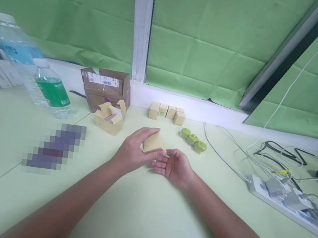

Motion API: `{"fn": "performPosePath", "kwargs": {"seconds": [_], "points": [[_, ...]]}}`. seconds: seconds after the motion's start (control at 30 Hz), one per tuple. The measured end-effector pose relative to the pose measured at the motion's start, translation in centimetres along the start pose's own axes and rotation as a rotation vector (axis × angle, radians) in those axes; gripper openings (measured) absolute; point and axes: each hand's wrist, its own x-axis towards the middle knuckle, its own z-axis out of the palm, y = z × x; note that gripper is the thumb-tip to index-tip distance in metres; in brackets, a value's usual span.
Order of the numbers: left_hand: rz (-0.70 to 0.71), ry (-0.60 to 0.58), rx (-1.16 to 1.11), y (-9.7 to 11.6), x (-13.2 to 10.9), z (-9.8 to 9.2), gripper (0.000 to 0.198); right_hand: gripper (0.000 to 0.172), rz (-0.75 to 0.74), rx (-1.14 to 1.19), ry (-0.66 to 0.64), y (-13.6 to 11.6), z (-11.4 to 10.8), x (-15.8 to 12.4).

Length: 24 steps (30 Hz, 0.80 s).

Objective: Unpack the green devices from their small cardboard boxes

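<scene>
My left hand is wrapped around a small tan cardboard box, thumb along the near side and fingers over the far side. At the box's right end, my right hand is turned palm up, its thumb and forefinger closed on what looks like an end flap. The other right fingers curl loosely below. Past the hands, several small closed cardboard boxes stand in a row by the wall. Three little clear containers with green lids line up to the right of the held box.
An open tan carton stands before a larger brown box at the back left. Two bottles, one with a green label, stand farther left. A blurred-out dark object lies left. On the right are a power strip and tangled cables.
</scene>
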Motion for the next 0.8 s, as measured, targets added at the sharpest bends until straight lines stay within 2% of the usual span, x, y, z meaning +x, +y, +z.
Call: {"fn": "performPosePath", "kwargs": {"seconds": [0.13, 0.33, 0.57, 0.8], "points": [[-0.110, 0.076, -0.019, 0.4, 0.3, -0.1, 0.050, 0.023, 0.018, -0.032, -0.033, 0.5, 0.5, -0.2], [-0.169, 0.082, -0.023, 1.3, 0.4, -0.1, 0.044, 0.031, 0.007, 0.008, -0.068, 0.9, 1.0, -0.4], [-0.107, 0.118, -0.062, 1.7, 0.2, 0.1, 0.043, 0.039, 0.002, 0.018, -0.120, 1.1, 1.2, -0.6], [-0.120, 0.066, -0.063, 1.3, 0.3, 0.2, 0.039, 0.036, -0.016, 0.046, -0.151, 1.0, 1.7, -0.9]]}}
